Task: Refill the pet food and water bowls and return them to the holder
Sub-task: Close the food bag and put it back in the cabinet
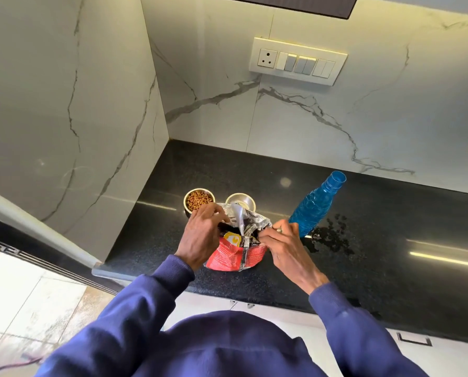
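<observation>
A red pet food bag [231, 258] with a foil-lined top stands on the black counter [390, 268]. My left hand [201, 235] grips the bag's left top edge. My right hand [284, 244] pinches its right top edge. A grey scoop [238, 216] sticks up from the bag's mouth. Behind the bag, a steel bowl [199, 200] holds brown kibble. A second steel bowl [241, 201] to its right is partly hidden by the bag. A blue plastic bottle [316, 206], cap off, stands at the right.
Spilled water [332, 235] wets the counter right of the bottle. Marble walls close the corner at the left and back, with a switch panel [298, 61] above. The counter's front edge runs just before my arms, and floor shows at the lower left.
</observation>
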Demonstrator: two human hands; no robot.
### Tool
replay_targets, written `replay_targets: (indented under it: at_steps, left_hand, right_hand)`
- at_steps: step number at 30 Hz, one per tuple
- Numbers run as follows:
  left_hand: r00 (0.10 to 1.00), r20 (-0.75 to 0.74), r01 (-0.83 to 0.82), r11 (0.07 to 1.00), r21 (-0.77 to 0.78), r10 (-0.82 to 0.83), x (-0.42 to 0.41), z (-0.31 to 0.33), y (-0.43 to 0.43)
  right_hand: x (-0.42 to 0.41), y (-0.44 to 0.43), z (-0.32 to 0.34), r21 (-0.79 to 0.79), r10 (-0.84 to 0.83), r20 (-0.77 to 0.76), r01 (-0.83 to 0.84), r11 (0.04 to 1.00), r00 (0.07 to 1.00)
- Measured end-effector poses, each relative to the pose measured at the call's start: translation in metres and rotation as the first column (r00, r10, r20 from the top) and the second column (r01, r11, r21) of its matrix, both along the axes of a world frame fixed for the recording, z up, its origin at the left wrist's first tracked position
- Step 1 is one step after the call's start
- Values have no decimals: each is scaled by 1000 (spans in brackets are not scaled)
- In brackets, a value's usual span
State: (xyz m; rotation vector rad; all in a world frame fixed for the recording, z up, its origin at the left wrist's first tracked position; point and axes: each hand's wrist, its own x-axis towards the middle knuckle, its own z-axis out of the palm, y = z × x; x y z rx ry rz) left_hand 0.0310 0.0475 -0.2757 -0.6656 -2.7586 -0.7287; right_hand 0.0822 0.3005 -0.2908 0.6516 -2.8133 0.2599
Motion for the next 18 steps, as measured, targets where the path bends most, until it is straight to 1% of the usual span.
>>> replay_targets:
  at_steps: [1,3,5,6,7,8,9,10,12,14,15,16,18]
  left_hand:
    - [999,9,-49,998,26,49,0,0,-1]
    - [986,71,-153,987,44,150,-1,4,-2]
    - [954,215,-224,974,36,211,-6,4,-1]
    - [926,321,-233,970,70,199,-9,5,-1]
    - [890,430,-233,962,145,150,-13,10,0]
    - [843,533,-242,938,246,77,-17,16,0]
    - [793,609,-259,910,323,9,-20,23,2]
    - [752,659,-285,889,358,-25,-24,31,4]
    - [706,708,-322,884,338,-13,-32,42,6]
    - [709,705,-278,920,274,4,-41,47,5]
    - [725,688,-228,945,235,4,-45,47,5]
    - [740,672,-188,962,199,5,-48,47,5]
    - [765,644,-127,981,144,4,-52,45,5]
  right_hand:
    - [4,2,1,-23,1,37,0,1000,999]
    - [9,3,3,-20,-8,120,11,1000,993]
    - [6,-2,4,29,-54,180,49,998,982]
    - [4,-6,5,52,-83,196,74,996,977]
    - [1,-11,4,53,-112,215,103,993,970]
    - [-2,-16,4,12,-132,237,133,991,963]
    - [-5,-20,5,-72,-148,274,174,982,950]
    - [-8,-24,6,-177,-155,329,222,959,932]
    - [-10,-30,8,-388,-134,427,314,866,894]
    - [-9,-33,5,-534,-178,407,392,749,896]
    - [-10,-32,3,-556,-231,420,450,698,878]
    - [-11,-31,2,-543,-288,452,517,662,844]
    - [-19,-25,3,-435,-359,584,654,619,728]
